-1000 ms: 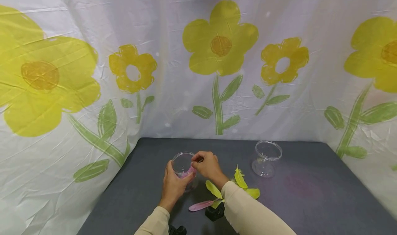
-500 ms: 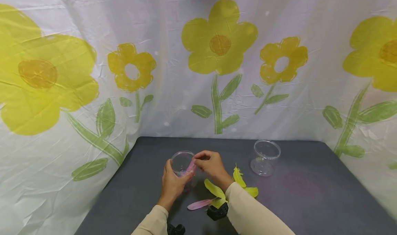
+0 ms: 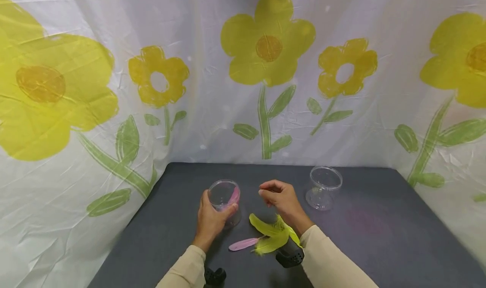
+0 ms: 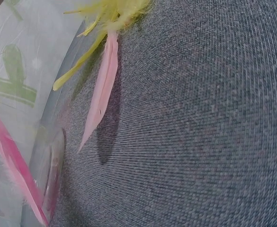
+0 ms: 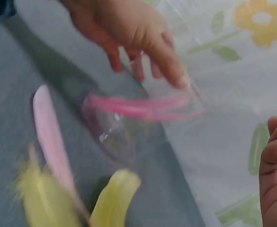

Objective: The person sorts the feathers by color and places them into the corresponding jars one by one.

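Note:
My left hand [image 3: 210, 223] grips a clear plastic cup [image 3: 217, 193], thumb and fingers around its wall. Inside that cup leans a pink feather [image 3: 233, 196], also visible in the left wrist view as a bright pink feather [image 4: 11, 158]. To the right of the cup, my right hand [image 3: 282, 198] hovers above the table, its fingers loosely bent with nothing seen between them. Below it lie several yellow feathers [image 3: 270, 239] in a loose pile. A paler pink feather [image 3: 243, 244] lies on the cloth at their left.
A second clear cup [image 3: 324, 190] stands at the back right of the dark table [image 3: 379, 254]. A white curtain [image 3: 212, 123] printed with yellow flowers hangs behind and beside the table. Black wrist devices [image 3: 290, 257] sit by both sleeves.
My right hand has let go of the pink feather and moved right, off the cup. The feather now leans inside the cup, which my left hand still holds. The view has tilted slightly down.

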{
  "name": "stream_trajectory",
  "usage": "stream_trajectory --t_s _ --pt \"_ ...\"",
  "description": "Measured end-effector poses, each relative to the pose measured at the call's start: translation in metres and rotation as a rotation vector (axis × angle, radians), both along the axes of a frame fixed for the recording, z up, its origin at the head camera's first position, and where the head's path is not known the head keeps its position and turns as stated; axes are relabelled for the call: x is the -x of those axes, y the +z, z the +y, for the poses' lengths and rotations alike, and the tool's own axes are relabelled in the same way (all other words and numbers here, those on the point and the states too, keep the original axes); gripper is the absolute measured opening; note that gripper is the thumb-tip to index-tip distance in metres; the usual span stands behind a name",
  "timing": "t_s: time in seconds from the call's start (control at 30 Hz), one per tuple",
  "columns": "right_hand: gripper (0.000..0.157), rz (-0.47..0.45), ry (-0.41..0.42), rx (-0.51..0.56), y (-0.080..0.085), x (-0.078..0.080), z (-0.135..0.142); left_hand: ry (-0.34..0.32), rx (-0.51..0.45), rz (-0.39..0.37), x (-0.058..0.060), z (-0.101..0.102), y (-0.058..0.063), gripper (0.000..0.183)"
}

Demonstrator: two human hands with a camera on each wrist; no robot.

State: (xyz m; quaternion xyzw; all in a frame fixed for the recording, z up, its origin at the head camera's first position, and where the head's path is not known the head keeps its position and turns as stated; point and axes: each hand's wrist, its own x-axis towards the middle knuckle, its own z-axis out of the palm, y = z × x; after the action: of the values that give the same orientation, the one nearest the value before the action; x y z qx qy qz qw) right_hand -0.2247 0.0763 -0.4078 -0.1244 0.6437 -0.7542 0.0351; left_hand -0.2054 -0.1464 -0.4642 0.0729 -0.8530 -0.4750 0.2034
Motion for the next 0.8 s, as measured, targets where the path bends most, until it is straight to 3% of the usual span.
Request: stream_trajectory --t_s 0.13,0.4,0.8 --pt "0.014 -0.029 0.016 -0.037 -0.012 -0.008 0.012 -0.004 0.003 -0.01 -0.001 0.0 0.001 0.104" --pt "0.015 -0.056 0.091 -0.218 -0.04 -0.022 0.021 -0.006 0.001 -0.027 -0.001 0.0 0.003 0.105" --pt "0.014 -0.052 0.1 -0.367 -0.068 -0.025 0.027 0.001 0.002 -0.049 -0.003 0.002 0.003 0.106"
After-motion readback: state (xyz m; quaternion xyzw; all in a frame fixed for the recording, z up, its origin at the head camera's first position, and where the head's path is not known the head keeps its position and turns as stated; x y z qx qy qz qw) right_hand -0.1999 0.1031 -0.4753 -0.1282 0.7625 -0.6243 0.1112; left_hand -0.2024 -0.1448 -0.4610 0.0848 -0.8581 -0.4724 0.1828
